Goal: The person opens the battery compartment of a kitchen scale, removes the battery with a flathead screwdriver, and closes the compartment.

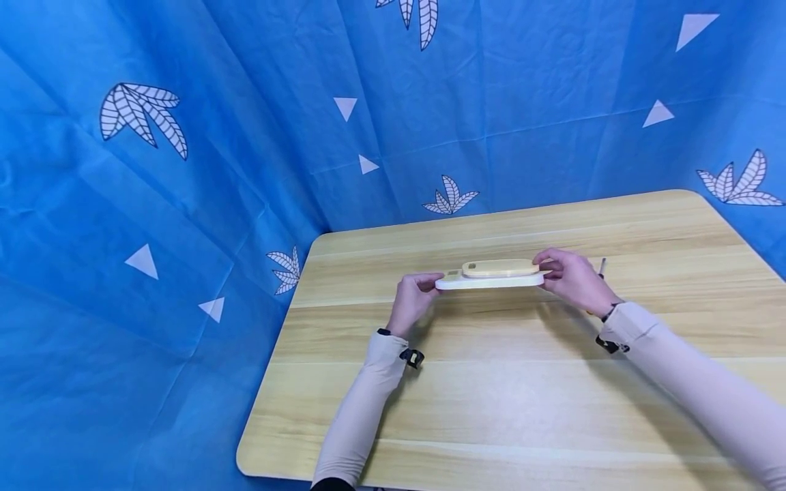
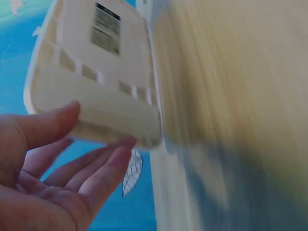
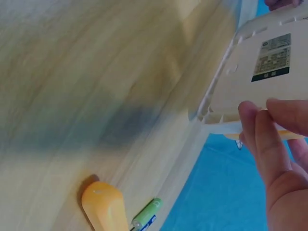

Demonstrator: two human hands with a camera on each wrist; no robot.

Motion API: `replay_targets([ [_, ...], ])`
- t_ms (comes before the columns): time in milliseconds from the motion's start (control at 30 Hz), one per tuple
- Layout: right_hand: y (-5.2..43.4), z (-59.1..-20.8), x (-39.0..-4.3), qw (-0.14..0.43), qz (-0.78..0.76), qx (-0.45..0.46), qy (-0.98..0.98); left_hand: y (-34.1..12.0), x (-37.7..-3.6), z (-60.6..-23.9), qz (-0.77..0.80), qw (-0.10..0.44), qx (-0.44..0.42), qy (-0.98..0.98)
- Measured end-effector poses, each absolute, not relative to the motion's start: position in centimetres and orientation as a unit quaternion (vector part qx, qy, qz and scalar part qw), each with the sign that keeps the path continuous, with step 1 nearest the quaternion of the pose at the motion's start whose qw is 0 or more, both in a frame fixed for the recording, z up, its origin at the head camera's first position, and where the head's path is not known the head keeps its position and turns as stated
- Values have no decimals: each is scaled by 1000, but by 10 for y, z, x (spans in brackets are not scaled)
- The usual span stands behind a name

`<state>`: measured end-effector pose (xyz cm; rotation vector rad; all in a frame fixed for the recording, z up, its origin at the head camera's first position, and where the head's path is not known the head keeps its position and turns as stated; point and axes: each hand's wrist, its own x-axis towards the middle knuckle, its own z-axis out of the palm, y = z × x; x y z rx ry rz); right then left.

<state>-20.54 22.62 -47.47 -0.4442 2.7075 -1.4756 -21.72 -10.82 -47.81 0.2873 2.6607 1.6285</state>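
Both hands hold up a flat, cream-white plastic device [image 1: 491, 282] by its two ends, above the table. On its upper side sits a long, rounded yellow part [image 1: 500, 268] with a small dark square at one end. Its ribbed underside [image 2: 101, 98] carries a printed label [image 2: 106, 29] and shows in both wrist views. My left hand [image 1: 411, 300] pinches the left end between thumb and fingers. At the other end my right hand [image 1: 574, 278] grips the edge, fingertips [image 3: 248, 108] at the underside and forefinger near the yellow part.
An orange-yellow handle [image 3: 103, 204] lies on the wooden table [image 1: 479, 402], beside a green battery [image 3: 148, 212]. A thin metal shaft [image 1: 602, 266] shows behind the right hand. Blue patterned curtain [image 1: 522, 102] hangs close behind and left of the table.
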Motion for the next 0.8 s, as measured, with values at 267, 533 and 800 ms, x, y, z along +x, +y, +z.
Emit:
replay_targets([
  [267, 221, -478, -202, 13, -435, -164, 885, -105, -211, -478, 541, 130, 62, 828],
  [533, 216, -480, -198, 51, -352, -189, 915, -107, -202, -480, 533, 179, 92, 822],
  [800, 208, -485, -190, 58, -357, -215, 907, -107, -200, -485, 461, 156, 91, 869],
])
